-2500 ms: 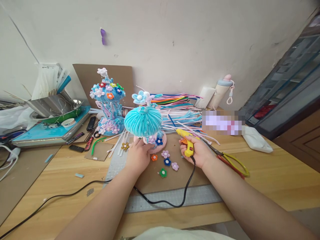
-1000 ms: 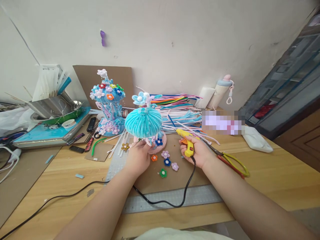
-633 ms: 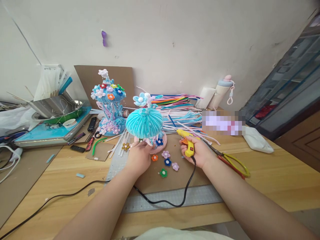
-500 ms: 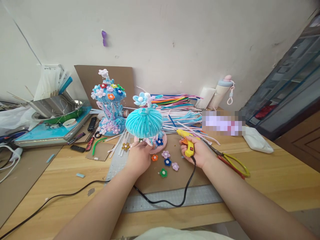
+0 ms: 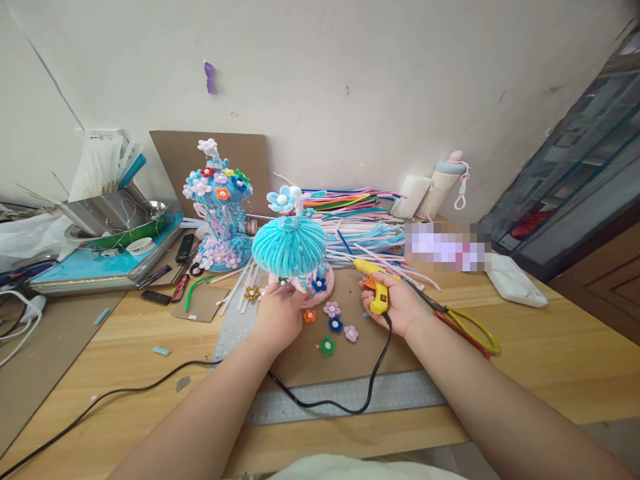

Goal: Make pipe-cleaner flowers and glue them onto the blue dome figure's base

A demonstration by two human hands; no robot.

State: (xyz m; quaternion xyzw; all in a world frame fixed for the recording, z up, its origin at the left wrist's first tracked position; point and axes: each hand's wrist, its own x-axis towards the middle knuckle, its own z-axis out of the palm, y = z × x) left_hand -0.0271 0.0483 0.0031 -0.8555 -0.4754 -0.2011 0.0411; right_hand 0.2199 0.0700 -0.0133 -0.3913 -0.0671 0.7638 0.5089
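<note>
My right hand (image 5: 394,303) is wrapped round a yellow hot glue gun (image 5: 381,293), its nozzle pointing left and away from me. A pipe-cleaner ornament (image 5: 289,245) with a turquoise ribbed dome and a pink coiled base stands in front of me. Under the dome, at the near side of that base, my left hand (image 5: 281,312) has its fingers curled in; the fingertips and anything pinched there are hidden. A dark blue flower (image 5: 319,285) sits on the base. Several small pipe-cleaner flowers, among them a green flower (image 5: 327,346) and an orange flower (image 5: 310,316), lie close to my left hand.
A second, flower-covered ornament (image 5: 220,207) stands at the back left. Bundles of pipe cleaners (image 5: 365,233) lie behind, and scissors (image 5: 467,327) to the right. The glue gun's black cord (image 5: 330,403) loops across the cardboard and cutting mat (image 5: 400,393). A metal bowl (image 5: 107,213) rests on books.
</note>
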